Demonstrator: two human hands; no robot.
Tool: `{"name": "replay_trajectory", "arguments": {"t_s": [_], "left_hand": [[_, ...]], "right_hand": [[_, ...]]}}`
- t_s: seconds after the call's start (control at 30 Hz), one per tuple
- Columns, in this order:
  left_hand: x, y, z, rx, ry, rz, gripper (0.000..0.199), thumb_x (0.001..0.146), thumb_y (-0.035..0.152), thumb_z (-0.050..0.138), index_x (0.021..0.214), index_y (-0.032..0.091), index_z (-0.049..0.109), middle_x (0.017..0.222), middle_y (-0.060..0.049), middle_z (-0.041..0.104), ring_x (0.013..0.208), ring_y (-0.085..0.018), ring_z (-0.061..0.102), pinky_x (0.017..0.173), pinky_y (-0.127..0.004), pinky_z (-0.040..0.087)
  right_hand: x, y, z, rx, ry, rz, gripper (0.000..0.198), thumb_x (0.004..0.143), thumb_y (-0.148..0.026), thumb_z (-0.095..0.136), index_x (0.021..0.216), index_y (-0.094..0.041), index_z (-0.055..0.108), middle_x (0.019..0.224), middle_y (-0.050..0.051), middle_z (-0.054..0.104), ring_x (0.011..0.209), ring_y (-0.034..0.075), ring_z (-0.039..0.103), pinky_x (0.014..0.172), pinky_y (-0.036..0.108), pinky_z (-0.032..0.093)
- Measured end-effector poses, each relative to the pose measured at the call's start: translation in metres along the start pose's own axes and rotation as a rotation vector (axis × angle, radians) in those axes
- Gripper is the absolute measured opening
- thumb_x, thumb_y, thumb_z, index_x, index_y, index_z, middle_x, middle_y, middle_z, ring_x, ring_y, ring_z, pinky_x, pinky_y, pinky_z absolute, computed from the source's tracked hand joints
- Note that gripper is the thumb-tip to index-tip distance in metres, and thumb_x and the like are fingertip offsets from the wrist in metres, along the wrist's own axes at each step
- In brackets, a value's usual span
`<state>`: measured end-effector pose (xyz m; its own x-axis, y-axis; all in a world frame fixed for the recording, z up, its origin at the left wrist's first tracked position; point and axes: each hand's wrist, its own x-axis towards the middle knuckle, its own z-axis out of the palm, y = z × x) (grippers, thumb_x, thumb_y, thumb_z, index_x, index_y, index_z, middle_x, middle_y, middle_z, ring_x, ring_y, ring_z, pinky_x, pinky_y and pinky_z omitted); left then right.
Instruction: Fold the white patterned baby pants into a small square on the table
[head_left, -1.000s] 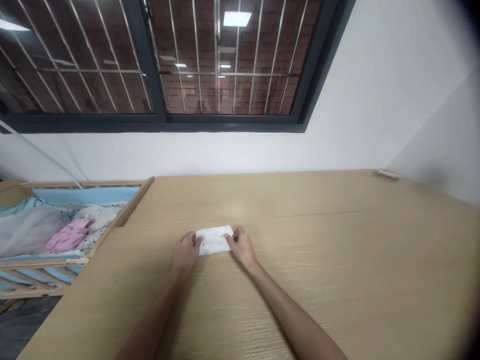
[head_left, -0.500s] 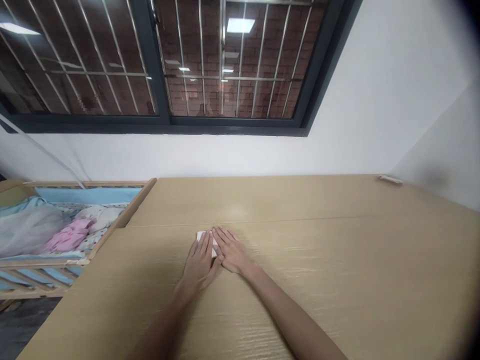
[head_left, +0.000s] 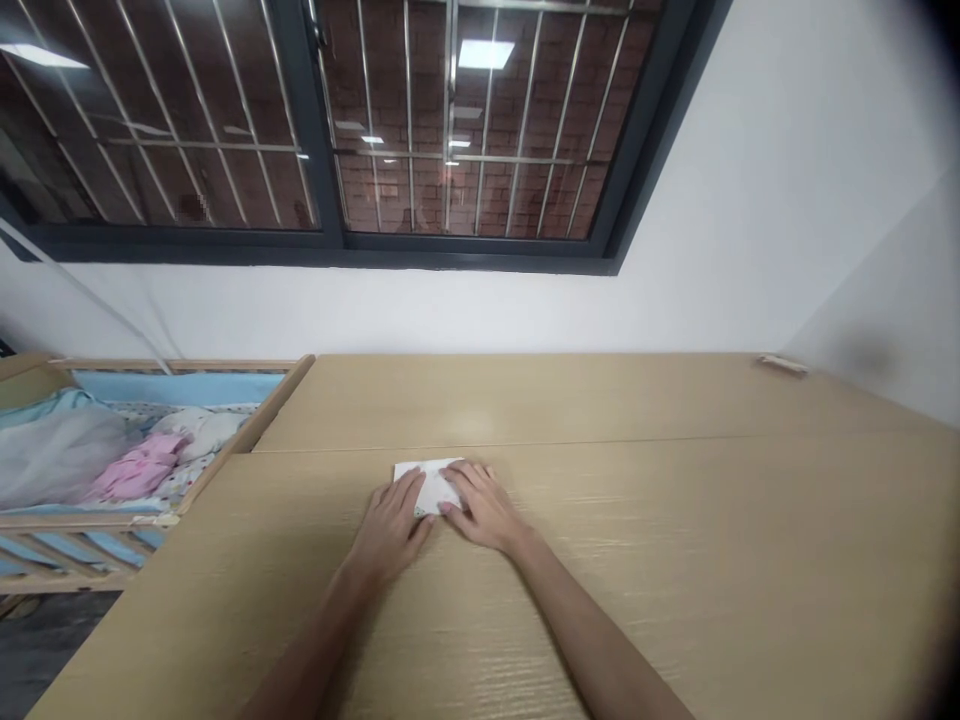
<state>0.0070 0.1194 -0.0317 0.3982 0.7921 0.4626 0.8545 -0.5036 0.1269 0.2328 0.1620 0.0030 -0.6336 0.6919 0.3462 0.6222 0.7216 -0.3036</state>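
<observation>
A small white sheet [head_left: 432,488], which looks like folded paper or tissue, lies flat on the wooden tabletop [head_left: 637,560]. My left hand [head_left: 391,522] rests on its left side, fingers stretched out and fingertips over the sheet. On the right edge lies my right hand [head_left: 484,508], fingers extended, its thumb near the lower right corner. The middle of the sheet shows between the two hands. Faint coloured marks show near its lower edge.
A wooden crib [head_left: 90,522] with blue lining stands at the left, holding a pink cloth [head_left: 142,466] and white bedding. A small pale strip [head_left: 782,364] lies at the tabletop's far right. Behind rises a white wall with a barred window [head_left: 480,140].
My right hand has moved right, away from my left hand, and more of the white sheet shows between them. My left hand has shifted slightly left.
</observation>
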Motion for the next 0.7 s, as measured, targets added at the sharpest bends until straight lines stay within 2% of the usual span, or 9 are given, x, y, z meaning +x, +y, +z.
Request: {"name": "replay_trajectory", "arguments": {"t_s": [0.1, 0.17, 0.3, 0.37, 0.43, 0.53, 0.63, 0.7], "left_hand": [[0.002, 0.0, 0.002, -0.046, 0.025, -0.025, 0.064, 0.096, 0.049, 0.049, 0.146, 0.011, 0.036, 0.148, -0.02, 0.047, 0.137, -0.03, 0.045, 0.108, -0.046, 0.037], [0.004, -0.001, 0.004, -0.081, 0.049, -0.058, 0.063, 0.092, 0.043, 0.055, 0.145, 0.012, 0.037, 0.146, -0.02, 0.049, 0.134, -0.031, 0.047, 0.107, -0.047, 0.037], [0.009, -0.004, 0.003, -0.122, 0.074, -0.089, 0.044, 0.088, 0.019, 0.05, 0.133, 0.018, 0.051, 0.139, -0.013, 0.057, 0.128, -0.026, 0.053, 0.107, -0.045, 0.038], [0.01, -0.004, -0.003, -0.126, 0.094, -0.11, 0.036, 0.089, 0.015, 0.045, 0.122, 0.021, 0.059, 0.133, -0.01, 0.062, 0.125, -0.024, 0.056, 0.107, -0.044, 0.039], [0.01, -0.002, -0.012, -0.122, 0.127, -0.156, 0.028, 0.093, 0.02, 0.044, 0.115, 0.023, 0.062, 0.123, -0.01, 0.066, 0.116, -0.025, 0.06, 0.101, -0.044, 0.044], [0.008, 0.005, -0.026, -0.331, 0.174, -0.322, 0.026, 0.095, 0.033, 0.046, 0.115, 0.022, 0.059, 0.106, -0.008, 0.068, 0.097, -0.022, 0.066, 0.086, -0.037, 0.052], [0.005, 0.017, -0.032, -0.668, 0.105, -0.517, 0.039, 0.093, 0.038, 0.05, 0.128, 0.02, 0.047, 0.089, -0.002, 0.067, 0.076, -0.017, 0.066, 0.07, -0.03, 0.053], [0.003, 0.024, -0.031, -0.684, 0.026, -0.569, 0.042, 0.093, 0.038, 0.051, 0.13, 0.019, 0.043, 0.078, 0.002, 0.064, 0.066, -0.016, 0.063, 0.065, -0.028, 0.05]], "right_hand": [[-0.001, 0.006, 0.001, 0.049, -0.034, -0.027, 0.066, 0.084, -0.03, 0.061, 0.146, -0.017, 0.043, 0.146, 0.016, 0.047, 0.13, 0.032, 0.043, 0.107, 0.049, 0.034], [0.0, 0.011, 0.006, 0.079, -0.011, -0.011, 0.069, 0.078, -0.018, 0.059, 0.146, -0.017, 0.043, 0.146, 0.015, 0.047, 0.132, 0.031, 0.042, 0.108, 0.048, 0.034], [0.003, 0.016, 0.012, 0.171, 0.064, 0.007, 0.058, 0.081, -0.008, 0.048, 0.138, -0.018, 0.049, 0.139, 0.013, 0.055, 0.129, 0.027, 0.047, 0.106, 0.044, 0.036], [0.006, 0.015, 0.008, 0.232, 0.103, 0.041, 0.049, 0.084, -0.01, 0.047, 0.132, -0.019, 0.051, 0.131, 0.012, 0.06, 0.123, 0.026, 0.052, 0.105, 0.044, 0.038], [0.012, 0.012, 0.0, 0.325, 0.156, 0.115, 0.039, 0.088, -0.017, 0.05, 0.127, -0.02, 0.052, 0.12, 0.01, 0.064, 0.113, 0.026, 0.057, 0.1, 0.043, 0.041], [0.025, 0.01, -0.016, 0.524, 0.195, 0.196, 0.034, 0.092, -0.03, 0.053, 0.123, -0.02, 0.048, 0.11, 0.008, 0.064, 0.1, 0.023, 0.06, 0.088, 0.037, 0.048], [0.043, 0.016, -0.029, 0.639, 0.093, 0.229, 0.039, 0.091, -0.035, 0.057, 0.125, -0.02, 0.045, 0.098, 0.004, 0.062, 0.085, 0.018, 0.06, 0.073, 0.03, 0.05], [0.054, 0.025, -0.03, 0.636, -0.005, 0.253, 0.043, 0.086, -0.037, 0.065, 0.122, -0.02, 0.048, 0.091, 0.001, 0.061, 0.077, 0.016, 0.058, 0.067, 0.027, 0.048]]}}
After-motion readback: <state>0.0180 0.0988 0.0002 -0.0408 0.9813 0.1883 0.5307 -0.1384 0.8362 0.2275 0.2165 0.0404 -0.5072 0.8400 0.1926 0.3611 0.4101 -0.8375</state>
